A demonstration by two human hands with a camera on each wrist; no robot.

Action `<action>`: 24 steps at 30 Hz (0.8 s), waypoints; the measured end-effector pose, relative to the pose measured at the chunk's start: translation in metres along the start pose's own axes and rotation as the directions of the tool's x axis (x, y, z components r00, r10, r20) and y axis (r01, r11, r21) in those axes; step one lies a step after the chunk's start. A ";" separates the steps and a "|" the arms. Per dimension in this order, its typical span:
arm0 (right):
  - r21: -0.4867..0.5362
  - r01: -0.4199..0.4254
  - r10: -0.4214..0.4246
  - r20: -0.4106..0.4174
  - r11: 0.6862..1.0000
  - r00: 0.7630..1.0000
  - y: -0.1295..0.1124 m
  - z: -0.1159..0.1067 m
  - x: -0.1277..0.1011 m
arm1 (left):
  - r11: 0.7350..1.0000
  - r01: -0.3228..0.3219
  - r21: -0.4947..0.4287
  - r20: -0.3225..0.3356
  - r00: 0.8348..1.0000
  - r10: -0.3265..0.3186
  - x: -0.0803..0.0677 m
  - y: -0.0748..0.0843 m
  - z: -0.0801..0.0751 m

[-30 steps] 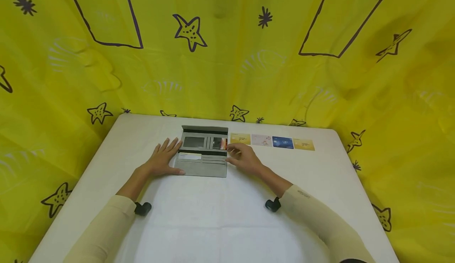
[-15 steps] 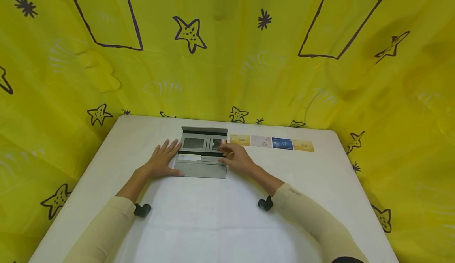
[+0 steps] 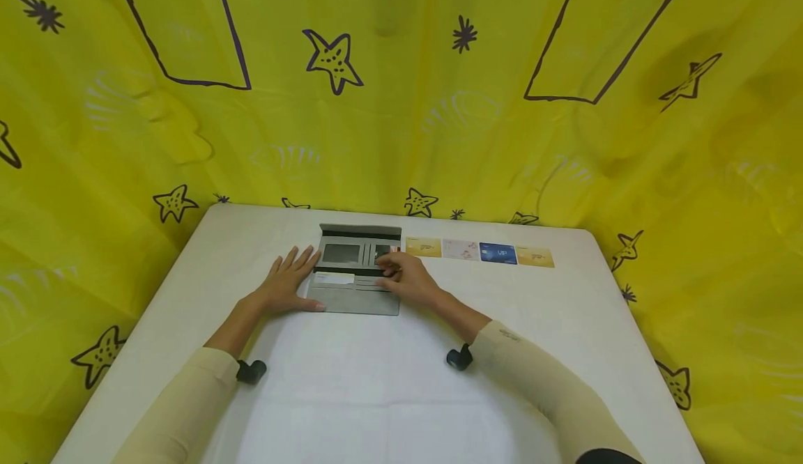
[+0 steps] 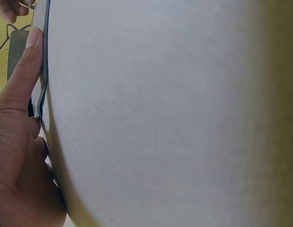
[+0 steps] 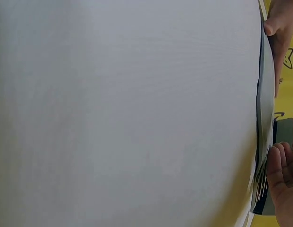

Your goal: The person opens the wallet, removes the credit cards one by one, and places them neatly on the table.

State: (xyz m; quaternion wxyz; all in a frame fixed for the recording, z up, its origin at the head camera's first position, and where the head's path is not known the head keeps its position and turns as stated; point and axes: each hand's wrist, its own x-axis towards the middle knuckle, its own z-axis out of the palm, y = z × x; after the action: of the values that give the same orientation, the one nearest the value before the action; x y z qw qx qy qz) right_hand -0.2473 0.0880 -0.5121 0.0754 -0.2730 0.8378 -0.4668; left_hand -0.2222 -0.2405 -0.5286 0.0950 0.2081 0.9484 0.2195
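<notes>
A grey wallet (image 3: 357, 302) lies unfolded at the far side of the white table. My left hand (image 3: 285, 286) rests with spread fingers along its left edge, the thumb on its near-left corner. Over the wallet's right half is my right hand (image 3: 410, 279), fingers bent at the upper right pocket, thumb apart and lower down. A card with a reddish edge (image 3: 394, 249) shows in that pocket, partly covered by the fingers. A white card (image 3: 334, 279) sits in the lower left slot. In the right wrist view, the right fingers (image 5: 275, 165) are beside the wallet's edge.
Right of the wallet lies a row of cards: a gold one (image 3: 423, 246), a pale pink-patterned one (image 3: 461, 249), a blue VIP one (image 3: 498, 253) and another gold one (image 3: 535, 257). A yellow patterned curtain (image 3: 389, 136) hangs behind the table (image 3: 351, 394).
My right hand has moved left from the wallet's right edge to over the upper right pocket. Less of the card's reddish edge shows. The left hand has stayed in place.
</notes>
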 end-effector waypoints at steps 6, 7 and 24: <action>0.008 0.039 -0.039 0.014 0.999 0.999 -0.003 0.006 0.005 | 1.000 -0.001 0.001 -0.003 1.000 0.001 0.001 0.001 0.000; 0.011 0.046 -0.046 0.016 0.999 0.999 -0.003 0.007 0.005 | 1.000 0.001 0.000 -0.003 1.000 -0.001 0.001 0.001 0.000; 0.049 0.056 -0.059 0.064 0.997 0.996 -0.013 0.027 0.015 | 1.000 -0.003 -0.002 -0.003 1.000 0.003 0.000 0.001 -0.001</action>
State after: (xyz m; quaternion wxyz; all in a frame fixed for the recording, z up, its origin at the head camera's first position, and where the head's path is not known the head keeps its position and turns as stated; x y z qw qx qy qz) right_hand -0.2449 0.0543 -0.5148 0.0958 -0.3102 0.8153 -0.4794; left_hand -0.2223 -0.2400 -0.5275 0.0933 0.2091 0.9480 0.2210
